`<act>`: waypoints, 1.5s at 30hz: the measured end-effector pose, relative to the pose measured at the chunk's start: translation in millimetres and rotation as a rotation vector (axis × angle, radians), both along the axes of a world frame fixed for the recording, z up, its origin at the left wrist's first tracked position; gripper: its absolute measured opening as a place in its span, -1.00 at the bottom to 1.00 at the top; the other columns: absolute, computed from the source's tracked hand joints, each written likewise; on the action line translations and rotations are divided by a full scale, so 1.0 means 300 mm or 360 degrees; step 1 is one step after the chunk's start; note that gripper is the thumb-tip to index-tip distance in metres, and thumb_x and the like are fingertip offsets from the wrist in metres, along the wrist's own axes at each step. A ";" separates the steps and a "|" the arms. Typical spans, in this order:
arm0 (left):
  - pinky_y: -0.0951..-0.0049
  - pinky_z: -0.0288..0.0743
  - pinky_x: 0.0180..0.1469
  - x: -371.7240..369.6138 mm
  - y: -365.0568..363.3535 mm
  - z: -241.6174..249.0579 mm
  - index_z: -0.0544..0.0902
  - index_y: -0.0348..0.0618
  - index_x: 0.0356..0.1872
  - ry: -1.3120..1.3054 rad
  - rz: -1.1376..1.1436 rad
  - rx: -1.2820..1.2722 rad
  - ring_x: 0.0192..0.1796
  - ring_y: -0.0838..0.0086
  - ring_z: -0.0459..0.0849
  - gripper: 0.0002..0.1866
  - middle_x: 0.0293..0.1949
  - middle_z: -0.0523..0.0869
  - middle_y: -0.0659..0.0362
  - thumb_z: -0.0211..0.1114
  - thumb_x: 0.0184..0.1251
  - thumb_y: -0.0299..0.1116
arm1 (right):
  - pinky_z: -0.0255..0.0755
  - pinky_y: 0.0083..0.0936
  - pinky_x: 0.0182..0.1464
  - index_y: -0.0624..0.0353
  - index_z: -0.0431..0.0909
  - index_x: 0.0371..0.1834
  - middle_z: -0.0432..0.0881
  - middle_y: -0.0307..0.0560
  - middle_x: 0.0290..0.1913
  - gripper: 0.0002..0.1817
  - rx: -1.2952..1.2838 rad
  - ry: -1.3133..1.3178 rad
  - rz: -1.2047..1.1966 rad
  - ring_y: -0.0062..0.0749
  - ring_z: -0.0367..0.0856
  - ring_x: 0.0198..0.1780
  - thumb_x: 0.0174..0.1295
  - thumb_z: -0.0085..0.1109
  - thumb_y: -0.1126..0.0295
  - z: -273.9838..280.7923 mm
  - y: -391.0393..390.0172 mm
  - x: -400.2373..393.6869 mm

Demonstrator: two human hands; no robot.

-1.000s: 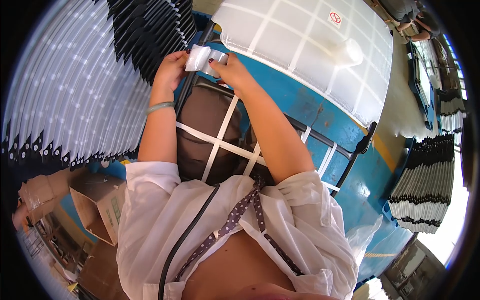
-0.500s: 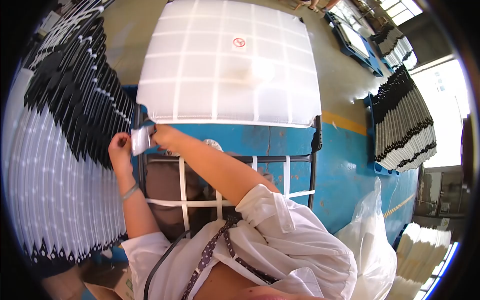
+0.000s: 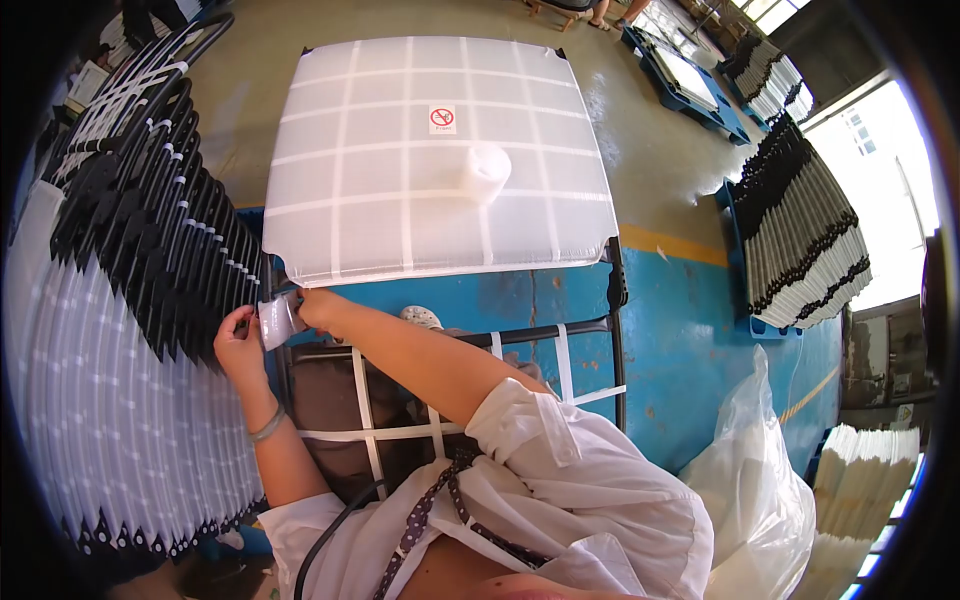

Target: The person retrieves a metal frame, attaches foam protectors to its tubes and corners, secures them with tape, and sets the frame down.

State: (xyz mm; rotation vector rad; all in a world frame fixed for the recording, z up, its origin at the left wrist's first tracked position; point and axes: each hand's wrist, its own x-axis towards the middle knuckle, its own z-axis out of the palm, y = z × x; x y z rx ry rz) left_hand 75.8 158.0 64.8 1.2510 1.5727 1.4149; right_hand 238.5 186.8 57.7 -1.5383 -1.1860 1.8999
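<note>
A folded bed frame stands before me, its far panel (image 3: 350, 220) wrapped in cloudy white sheeting, its near black tubing (image 3: 540, 332) crossed by white straps (image 3: 400, 434). At the panel's near left corner hangs a small shiny clear plastic packet (image 3: 279, 321). My right hand (image 3: 324, 309) is closed at the packet's right edge, fingers curled round it by the frame corner. Just left of the packet, my left hand (image 3: 240, 347) has thumb and forefinger pinched together; what lies between them is too small to make out. A white roll (image 3: 488, 170) rests on the wrapped panel.
Folded black frames with white covers (image 3: 130, 370) stand packed close on my left. More stacked frames (image 3: 805, 230) sit on a blue pallet at right. A clear plastic bag (image 3: 750, 490) lies at lower right. Another person's feet (image 3: 605, 20) show at the back.
My view has shifted, so the wrapped panel and both hands appear lower, and the white roll shows more clearly. Both hands stay at the packet by the same corner.
</note>
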 end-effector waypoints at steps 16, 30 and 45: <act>0.66 0.45 -0.24 -0.043 0.006 -0.043 0.54 -0.34 -0.09 -0.0468 -0.0340 -0.0348 -0.28 0.61 0.60 -0.81 -0.25 0.67 0.17 0.14 0.29 -0.58 | 0.47 -0.37 -0.34 0.18 0.57 -0.07 0.63 0.10 -0.27 -0.68 0.0415 -0.0219 -0.0050 -0.22 0.61 -0.35 0.10 -0.04 0.48 -0.041 -0.002 -0.007; 0.61 0.44 -0.23 -0.073 -0.003 -0.062 0.64 -0.30 -0.24 -0.0071 -0.0362 -0.0319 -0.30 0.58 0.59 -0.84 -0.33 0.68 0.20 0.15 0.20 -0.65 | 0.40 -0.29 -0.14 0.19 0.53 -0.12 0.63 -0.03 -0.32 -0.49 0.0061 0.0121 0.0035 -0.31 0.61 -0.31 0.30 -0.28 -0.01 -0.076 0.024 -0.023; 0.54 0.45 -0.07 -0.021 0.000 -0.042 0.46 -0.14 -0.22 -0.0538 -0.0389 -0.0283 -0.08 0.50 0.55 -0.70 -0.06 0.55 0.21 0.11 0.10 -0.79 | 0.31 -0.25 0.08 0.19 0.45 -0.05 0.55 -0.06 -0.15 -0.51 -0.0114 0.0492 -0.0084 -0.23 0.51 -0.05 0.39 -0.31 -0.01 0.004 -0.004 0.002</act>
